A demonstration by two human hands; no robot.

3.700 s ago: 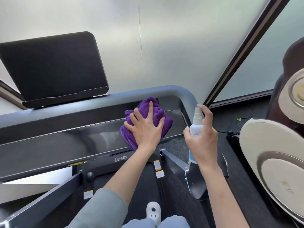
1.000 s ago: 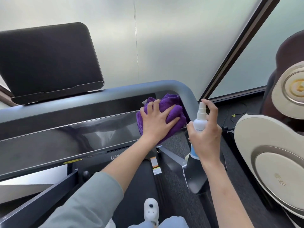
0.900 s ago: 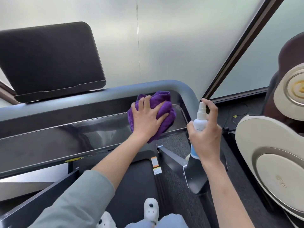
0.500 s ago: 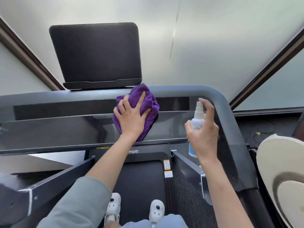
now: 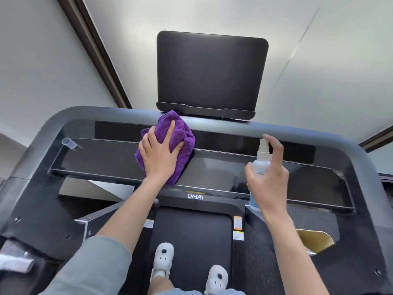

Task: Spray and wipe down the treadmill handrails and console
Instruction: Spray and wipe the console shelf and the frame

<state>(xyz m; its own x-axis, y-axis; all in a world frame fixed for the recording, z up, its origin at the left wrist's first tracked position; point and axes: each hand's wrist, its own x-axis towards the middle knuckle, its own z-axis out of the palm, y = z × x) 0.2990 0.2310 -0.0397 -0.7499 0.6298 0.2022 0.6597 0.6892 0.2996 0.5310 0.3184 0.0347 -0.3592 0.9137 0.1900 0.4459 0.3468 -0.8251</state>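
Note:
My left hand (image 5: 158, 156) presses a bunched purple cloth (image 5: 181, 135) flat on the glossy black console panel (image 5: 223, 167) of the treadmill, a little left of its middle. My right hand (image 5: 269, 179) holds a small white spray bottle (image 5: 260, 165) upright over the right part of the panel, with the index finger raised beside the nozzle. The grey handrail (image 5: 297, 129) curves around the console's far edge and down both sides. A dark tablet stand (image 5: 211, 75) rises behind the rail.
A small clear tube (image 5: 69, 143) lies at the console's left end. The black running belt (image 5: 192, 237) is below, with my feet in white shoes (image 5: 162, 259) on it. Frosted glass walls stand behind the treadmill. A gold-coloured object (image 5: 314, 240) sits at lower right.
My left hand has slid the cloth leftward along the console, from its right end to near the middle. My view has swung left with it. The spray bottle stays held in my right hand.

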